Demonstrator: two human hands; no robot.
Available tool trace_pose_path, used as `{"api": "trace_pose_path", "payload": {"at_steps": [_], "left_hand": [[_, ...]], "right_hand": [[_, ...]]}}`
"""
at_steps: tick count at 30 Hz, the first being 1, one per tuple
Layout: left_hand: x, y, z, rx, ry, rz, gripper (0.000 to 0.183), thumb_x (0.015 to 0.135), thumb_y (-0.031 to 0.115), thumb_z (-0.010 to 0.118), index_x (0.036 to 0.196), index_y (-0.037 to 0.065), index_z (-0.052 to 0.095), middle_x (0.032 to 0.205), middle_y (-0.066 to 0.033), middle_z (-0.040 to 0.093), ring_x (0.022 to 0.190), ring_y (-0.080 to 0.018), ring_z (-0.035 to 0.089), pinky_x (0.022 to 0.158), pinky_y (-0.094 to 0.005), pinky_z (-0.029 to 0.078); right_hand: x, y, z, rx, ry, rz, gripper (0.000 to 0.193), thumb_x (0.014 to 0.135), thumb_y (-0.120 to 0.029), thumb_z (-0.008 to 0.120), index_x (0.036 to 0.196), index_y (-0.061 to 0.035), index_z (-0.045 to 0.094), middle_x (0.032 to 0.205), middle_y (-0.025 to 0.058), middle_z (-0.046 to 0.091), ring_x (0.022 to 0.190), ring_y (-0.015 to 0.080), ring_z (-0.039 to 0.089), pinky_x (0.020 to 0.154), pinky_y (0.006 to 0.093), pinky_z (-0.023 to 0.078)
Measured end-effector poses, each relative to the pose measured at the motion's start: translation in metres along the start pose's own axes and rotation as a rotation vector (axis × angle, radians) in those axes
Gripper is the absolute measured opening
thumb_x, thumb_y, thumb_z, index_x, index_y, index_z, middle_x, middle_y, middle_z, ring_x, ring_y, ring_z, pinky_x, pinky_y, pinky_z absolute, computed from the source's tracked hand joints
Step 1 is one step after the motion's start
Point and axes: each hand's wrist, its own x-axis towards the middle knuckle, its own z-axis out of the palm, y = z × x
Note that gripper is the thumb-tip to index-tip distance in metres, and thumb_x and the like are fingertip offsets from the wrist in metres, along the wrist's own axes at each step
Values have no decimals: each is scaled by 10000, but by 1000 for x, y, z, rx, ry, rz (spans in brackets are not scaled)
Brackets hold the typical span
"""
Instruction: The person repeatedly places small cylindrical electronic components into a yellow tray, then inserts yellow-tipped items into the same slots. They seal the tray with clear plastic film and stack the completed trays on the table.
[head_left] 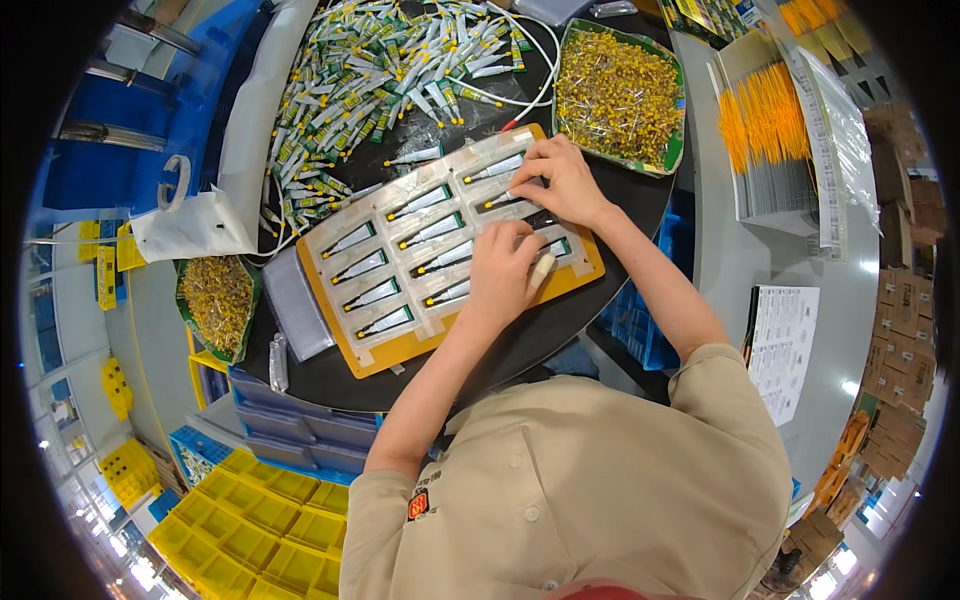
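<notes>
An orange board (375,358) lies tilted on the black table, with a pale slotted tray (388,268) on top. Small white-and-green tubes with yellow tips, such as this tube (430,232), lie in several slots. At the upper right slots my right hand (562,183) pinches a tube (497,202), its yellow tip pointing left. My left hand (503,268) rests over the lower right slots with fingers curled down; what they grip, if anything, is hidden. A pale cover (541,272) sits on its thumb.
A large heap of loose tubes (345,95) covers the far table. Yellow-headed pins fill a green-edged tray (672,160) at far right and another tray (215,305) at left. A white cable (545,60) crosses the back. Orange-tipped pieces (765,120) stand in a box at right.
</notes>
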Motion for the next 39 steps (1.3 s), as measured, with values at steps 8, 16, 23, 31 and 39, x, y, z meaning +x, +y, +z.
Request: {"api": "trace_pose_path", "payload": {"at_steps": [8,16,23,31,39], "left_hand": [[-28,-19,-48,339,-476,-195,778,945,399,550,1530,1,227,1613,-203,165,1504,-378,97,1183,-563,37],[124,-127,-33,378,145,-149,391,870,275,695,1192,67,620,1062,-111,639,1074,-333,526,895,-472,398],[170,-163,-2,615,-73,-340,398,781,342,774,1013,72,594,995,-104,676,1013,-332,578,821,-483,468],[134,-106,-29,-169,351,-256,376,802,82,764,1161,87,653,880,-101,651,692,-235,629,653,-349,515],[43,-23,-7,-196,-231,197,328,780,22,653,1097,95,698,914,-87,623,836,-292,613,717,-384,499]], "right_hand": [[8,5,1,2,86,-199,142,739,-188,798,793,-121,685,857,-4,625,921,227,548,854,365,427],[49,110,-112,-428,383,106,239,790,-125,703,1027,-107,680,1024,127,651,1019,346,591,894,444,480],[85,149,-155,-638,-285,292,515,740,-102,693,1240,-152,581,1122,152,583,1117,350,549,971,441,451],[101,162,-160,-628,-438,361,508,731,-215,719,1222,-218,587,1174,138,571,1159,353,549,971,488,461],[98,168,-162,-563,-477,272,477,712,-231,758,1158,-156,609,1078,140,603,1029,341,606,889,448,493]]}}
